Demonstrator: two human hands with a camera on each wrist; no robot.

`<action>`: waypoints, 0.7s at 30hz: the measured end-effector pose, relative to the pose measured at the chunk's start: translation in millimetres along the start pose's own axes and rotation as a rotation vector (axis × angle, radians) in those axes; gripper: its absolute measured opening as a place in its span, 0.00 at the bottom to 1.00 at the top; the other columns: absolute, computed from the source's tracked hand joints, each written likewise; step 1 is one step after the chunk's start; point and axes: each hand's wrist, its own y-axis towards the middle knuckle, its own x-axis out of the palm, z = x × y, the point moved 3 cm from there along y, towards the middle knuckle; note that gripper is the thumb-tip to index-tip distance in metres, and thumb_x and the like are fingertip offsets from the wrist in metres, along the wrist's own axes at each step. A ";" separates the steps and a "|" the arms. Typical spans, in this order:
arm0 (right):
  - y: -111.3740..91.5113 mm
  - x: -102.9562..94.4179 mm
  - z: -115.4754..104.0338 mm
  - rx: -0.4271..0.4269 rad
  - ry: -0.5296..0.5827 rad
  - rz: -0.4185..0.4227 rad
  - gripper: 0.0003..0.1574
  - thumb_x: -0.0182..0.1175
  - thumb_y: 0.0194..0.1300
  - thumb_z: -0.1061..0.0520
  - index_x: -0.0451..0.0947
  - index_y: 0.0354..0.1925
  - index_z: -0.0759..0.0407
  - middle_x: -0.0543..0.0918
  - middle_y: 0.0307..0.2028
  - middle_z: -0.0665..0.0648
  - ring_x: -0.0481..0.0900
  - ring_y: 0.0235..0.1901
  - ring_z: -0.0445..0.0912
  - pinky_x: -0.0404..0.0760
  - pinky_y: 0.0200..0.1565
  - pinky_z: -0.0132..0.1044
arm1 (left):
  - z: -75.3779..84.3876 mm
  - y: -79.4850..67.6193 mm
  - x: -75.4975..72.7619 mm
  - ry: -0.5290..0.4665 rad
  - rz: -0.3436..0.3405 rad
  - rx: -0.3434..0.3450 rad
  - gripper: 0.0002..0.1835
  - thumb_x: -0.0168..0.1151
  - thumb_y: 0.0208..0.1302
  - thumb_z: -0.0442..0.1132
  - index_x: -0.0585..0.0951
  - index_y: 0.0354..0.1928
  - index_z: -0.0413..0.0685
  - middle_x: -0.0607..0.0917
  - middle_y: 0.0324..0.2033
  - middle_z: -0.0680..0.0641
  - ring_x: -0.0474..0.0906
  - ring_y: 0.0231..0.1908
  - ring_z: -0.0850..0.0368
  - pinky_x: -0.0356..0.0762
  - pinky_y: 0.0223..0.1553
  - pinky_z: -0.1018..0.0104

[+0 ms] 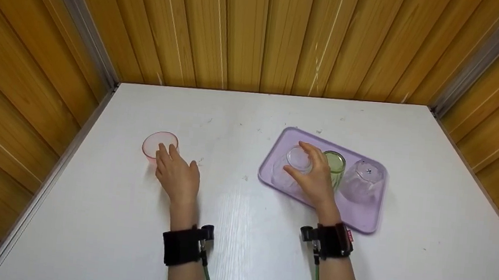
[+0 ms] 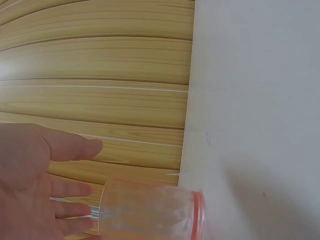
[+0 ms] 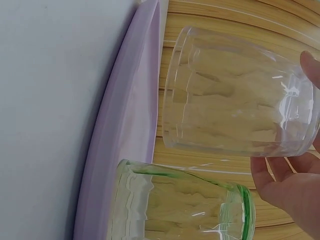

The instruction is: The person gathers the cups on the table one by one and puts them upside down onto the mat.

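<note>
My left hand (image 1: 178, 175) reaches over the near right side of a pink-tinted clear cup (image 1: 154, 143) on the table. Its fingers are extended at the cup's upper end, and in the left wrist view the thumb stands apart from the cup (image 2: 150, 210). On the right, my right hand (image 1: 319, 178) holds a clear faceted cup (image 3: 235, 95) by its narrower upper end, thumb on one side and fingers on the other. That cup is over the left part of a purple tray (image 1: 360, 221). Close beside the hand on the tray is a green-tinted cup (image 3: 185, 205), partly hidden in the head view.
Another clear cup (image 1: 362, 180) stands upside down at the tray's right end. The white table (image 1: 231, 230) meets wood-patterned panels (image 1: 264, 36) at the back and sides. Each wrist wears a black strap (image 1: 182, 247) with a small camera and green cable.
</note>
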 end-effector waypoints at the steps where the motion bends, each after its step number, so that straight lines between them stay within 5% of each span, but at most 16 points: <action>1: -0.1 0.1 0.1 0.000 -0.007 0.000 0.41 0.72 0.44 0.58 0.69 0.56 0.65 0.74 0.53 0.62 0.69 0.54 0.53 0.68 0.56 0.44 | -0.6 0.1 0.6 0.005 -0.010 -0.004 0.36 0.60 0.57 0.39 0.58 0.64 0.31 0.52 0.66 0.33 0.46 0.67 0.39 0.50 0.61 0.43; 11: -1.4 -1.1 2.9 -0.011 -0.026 0.000 0.39 0.71 0.44 0.59 0.69 0.55 0.66 0.74 0.53 0.62 0.68 0.55 0.55 0.65 0.57 0.47 | -1.4 -1.7 4.5 0.067 -0.022 0.008 0.34 0.59 0.58 0.39 0.58 0.61 0.27 0.62 0.60 0.31 0.51 0.65 0.38 0.51 0.61 0.44; 21: -2.3 -1.1 5.3 0.000 -0.031 -0.019 0.40 0.71 0.44 0.59 0.69 0.56 0.66 0.74 0.53 0.62 0.68 0.56 0.55 0.65 0.57 0.47 | -0.4 -3.9 1.7 0.140 0.058 0.010 0.24 0.61 0.56 0.36 0.69 0.51 0.29 0.70 0.49 0.32 0.62 0.54 0.40 0.62 0.51 0.48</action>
